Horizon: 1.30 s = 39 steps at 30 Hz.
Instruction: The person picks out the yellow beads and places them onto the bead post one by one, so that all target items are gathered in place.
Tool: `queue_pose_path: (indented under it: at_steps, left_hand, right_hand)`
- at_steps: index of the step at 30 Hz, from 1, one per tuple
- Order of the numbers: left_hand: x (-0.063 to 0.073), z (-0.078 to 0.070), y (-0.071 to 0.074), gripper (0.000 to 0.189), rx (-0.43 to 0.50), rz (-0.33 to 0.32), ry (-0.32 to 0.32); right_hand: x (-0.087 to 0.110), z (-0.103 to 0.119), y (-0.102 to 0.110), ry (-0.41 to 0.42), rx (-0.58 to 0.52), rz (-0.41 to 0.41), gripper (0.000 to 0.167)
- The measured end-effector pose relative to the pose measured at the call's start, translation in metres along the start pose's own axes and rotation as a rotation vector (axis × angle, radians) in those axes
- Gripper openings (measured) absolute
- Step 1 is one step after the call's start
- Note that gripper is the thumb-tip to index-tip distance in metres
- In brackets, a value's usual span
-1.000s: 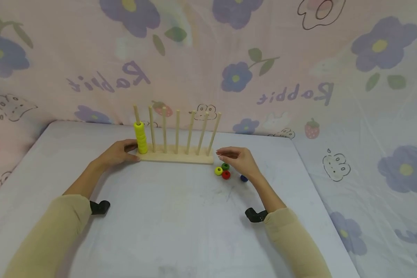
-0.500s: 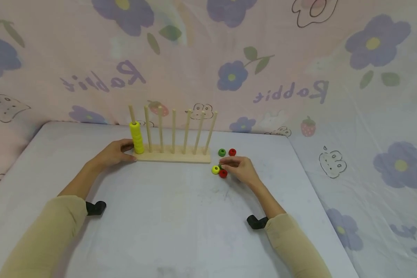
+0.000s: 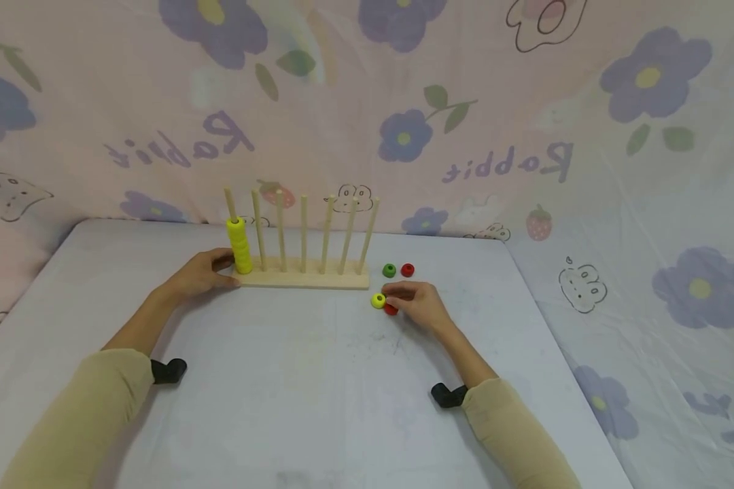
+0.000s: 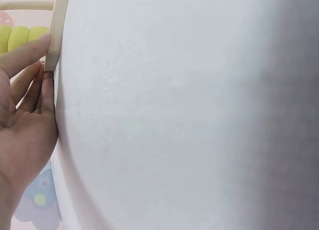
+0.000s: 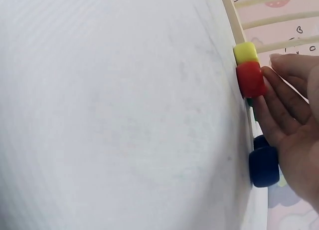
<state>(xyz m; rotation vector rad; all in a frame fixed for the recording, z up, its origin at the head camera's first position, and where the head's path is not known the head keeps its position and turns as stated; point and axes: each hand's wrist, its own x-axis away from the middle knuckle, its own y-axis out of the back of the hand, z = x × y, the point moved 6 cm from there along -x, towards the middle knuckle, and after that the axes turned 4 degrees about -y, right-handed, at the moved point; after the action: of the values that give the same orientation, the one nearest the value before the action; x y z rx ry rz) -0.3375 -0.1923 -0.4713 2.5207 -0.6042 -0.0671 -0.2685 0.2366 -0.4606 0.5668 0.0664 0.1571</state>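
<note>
In the head view my left hand (image 3: 198, 274) grips the left end of a wooden peg stand (image 3: 306, 279). The left wrist view shows its thumb (image 4: 27, 55) at the stand's end. Several yellow beads (image 3: 239, 246) are stacked on the leftmost peg. My right hand (image 3: 421, 305) is at a loose yellow bead (image 3: 378, 301) and a red bead (image 3: 391, 310). Its fingertips reach behind the red bead in the right wrist view, so whether they pinch anything is hidden. A sliver of green (image 5: 256, 113) shows beyond that red bead.
Behind the right hand lie another green bead (image 3: 389, 270) and another red bead (image 3: 408, 269). Blue beads (image 5: 264, 166) stand close under the right hand in the right wrist view. A patterned cloth (image 3: 318, 122) hangs behind the white table (image 3: 269, 407).
My right hand has come down and nearer among the loose beads, uncovering the back green and red beads and covering the front green one. My left hand keeps its grip on the stand.
</note>
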Motion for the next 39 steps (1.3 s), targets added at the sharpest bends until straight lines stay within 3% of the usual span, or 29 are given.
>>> queue_pose_path:
  at_steps: [8, 17, 27, 39]
  left_hand:
    - [0.000, -0.001, -0.002, 0.082, 0.012, -0.001, -0.011]
    - [0.004, 0.000, -0.003, 0.082, 0.007, 0.001, -0.008]
    - [0.005, 0.000, -0.003, 0.082, 0.000, -0.007, -0.004]
    - [0.004, 0.000, -0.002, 0.082, -0.005, -0.014, -0.009]
  right_hand:
    - [0.000, 0.006, -0.006, -0.024, 0.052, 0.011, 0.023]
    - [-0.001, 0.002, -0.012, 0.010, 0.124, 0.006, 0.024]
    - [-0.002, 0.006, -0.016, 0.071, 0.284, -0.022, 0.028]
    - [-0.002, 0.009, -0.010, 0.076, 0.256, -0.051, 0.026]
